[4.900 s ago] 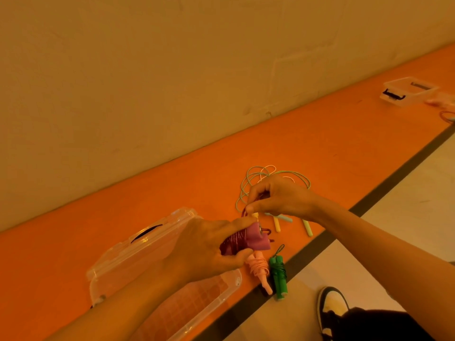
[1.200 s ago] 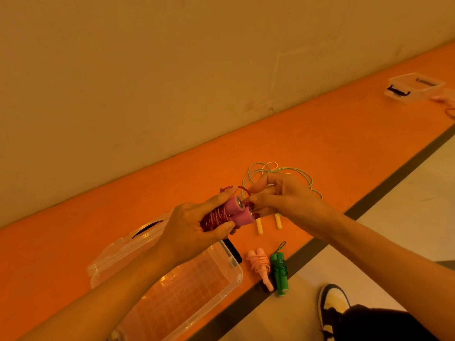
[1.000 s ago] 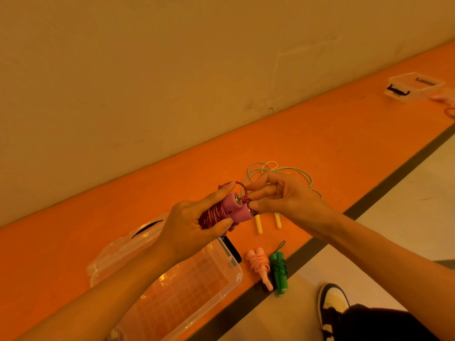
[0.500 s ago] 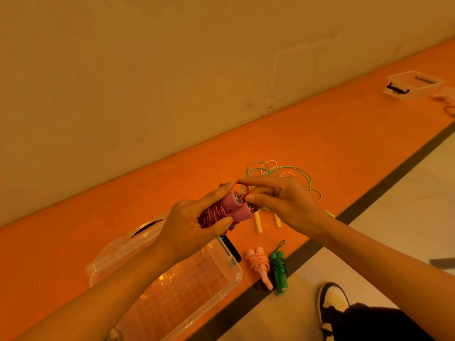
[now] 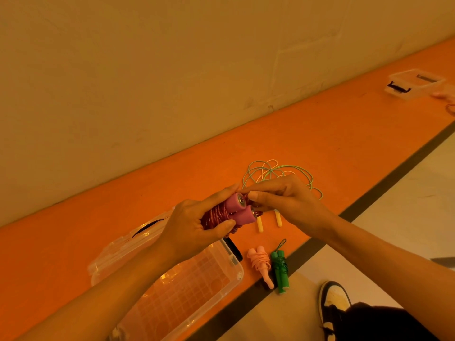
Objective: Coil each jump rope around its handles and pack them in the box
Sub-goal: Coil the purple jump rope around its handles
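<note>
My left fingers [image 5: 222,196] wrap the light, springy rope bundle [image 5: 216,216] below its soft handles [image 5: 238,206], while my right fingers [image 5: 261,195] pinch the loose cord [image 5: 246,199].

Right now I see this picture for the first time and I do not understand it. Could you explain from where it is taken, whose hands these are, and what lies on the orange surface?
There is no machine here. A person wears one camera on the head, so you look down along their own arms. The left hand grips a magenta jump rope, its cord wound around the two handles; the fingers of the right hand pinch the cord by the handle tips. On the orange surface lie an open clear box, a pink coiled rope and a green coiled rope side by side near the edge, and loose pale cords with yellow handles, not yet coiled. A second clear box sits far off at the right.
</note>
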A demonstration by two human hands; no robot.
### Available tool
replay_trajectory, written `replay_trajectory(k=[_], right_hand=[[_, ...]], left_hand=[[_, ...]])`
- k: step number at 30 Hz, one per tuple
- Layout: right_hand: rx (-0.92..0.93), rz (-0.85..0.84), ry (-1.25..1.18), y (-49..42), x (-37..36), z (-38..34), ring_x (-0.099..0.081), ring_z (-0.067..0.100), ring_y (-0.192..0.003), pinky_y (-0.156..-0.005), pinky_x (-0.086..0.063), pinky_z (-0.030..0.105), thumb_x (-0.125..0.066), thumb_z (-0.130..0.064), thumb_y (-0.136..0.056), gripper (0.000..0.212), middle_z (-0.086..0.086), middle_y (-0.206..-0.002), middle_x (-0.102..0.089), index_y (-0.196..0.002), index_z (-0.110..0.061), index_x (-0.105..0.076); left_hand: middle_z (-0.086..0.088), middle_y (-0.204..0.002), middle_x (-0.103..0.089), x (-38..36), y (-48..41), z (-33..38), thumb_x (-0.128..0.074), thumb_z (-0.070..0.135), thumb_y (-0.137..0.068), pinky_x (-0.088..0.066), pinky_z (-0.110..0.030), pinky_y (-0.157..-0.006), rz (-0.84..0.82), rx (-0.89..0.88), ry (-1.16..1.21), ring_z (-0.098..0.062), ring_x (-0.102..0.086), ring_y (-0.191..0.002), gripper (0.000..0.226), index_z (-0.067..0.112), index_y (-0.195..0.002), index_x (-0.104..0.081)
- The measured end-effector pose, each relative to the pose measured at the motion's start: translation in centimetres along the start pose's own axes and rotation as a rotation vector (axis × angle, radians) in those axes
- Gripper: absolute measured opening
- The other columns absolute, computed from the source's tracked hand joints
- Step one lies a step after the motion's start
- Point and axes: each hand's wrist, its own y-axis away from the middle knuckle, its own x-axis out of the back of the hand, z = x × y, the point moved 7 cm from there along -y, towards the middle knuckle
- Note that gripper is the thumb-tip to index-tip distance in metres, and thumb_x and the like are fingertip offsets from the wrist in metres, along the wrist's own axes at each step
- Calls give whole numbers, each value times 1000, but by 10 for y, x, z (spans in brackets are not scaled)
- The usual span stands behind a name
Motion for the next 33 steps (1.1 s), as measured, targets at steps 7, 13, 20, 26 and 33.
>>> replay_trajectory(k=[7,13,20,26,33], right_hand=[[36,2,-1,-1,2,-8,-74,21,-87,-70,-57,23,-63,-16,-88,18,5,-94,-78,-100,-11,-76],[8,-60,85,-1,3,-8,-74,20,-93,-76,-58,24,-62,-17,-89,21,4,-99,-77,-107,-13,-73],[-90,-150,10,2,11,2,-69,24,-109,-82,-58,28,-62,2,-88,43,8,-117,-73,-130,-11,-60],[-113,-41,-96,1,16,3,-70,30,-104,-82,-60,33,-66,-7,-83,49,10,-108,-75,-131,-17,-58],[-117,99,-81,0,7,8,-72,18,-85,-68,-56,22,-71,-7,-85,13,9,-94,-76,-98,-8,-71]], left_hand=[[1,-86,-74,1,0,3,-57,62,-89,-54,-40,-51,-28,-68,-149,-13,-64,-57,65,55,-148,-31],[0,-102,-74,-4,3,0,-56,68,-87,-59,-40,-58,-40,-35,-110,-15,-71,-65,65,60,-146,-29],[1,-109,-73,3,-2,-2,-66,47,-86,-62,-45,-64,25,17,33,-19,-74,-75,65,49,-146,-40],[-4,-102,-75,-1,-1,-4,-66,54,-85,-61,-46,-60,5,21,5,-22,-73,-69,65,57,-144,-38],[-7,-98,-74,0,-1,-9,-67,53,-85,-60,-50,-59,23,29,21,-27,-73,-69,64,54,-144,-40]])
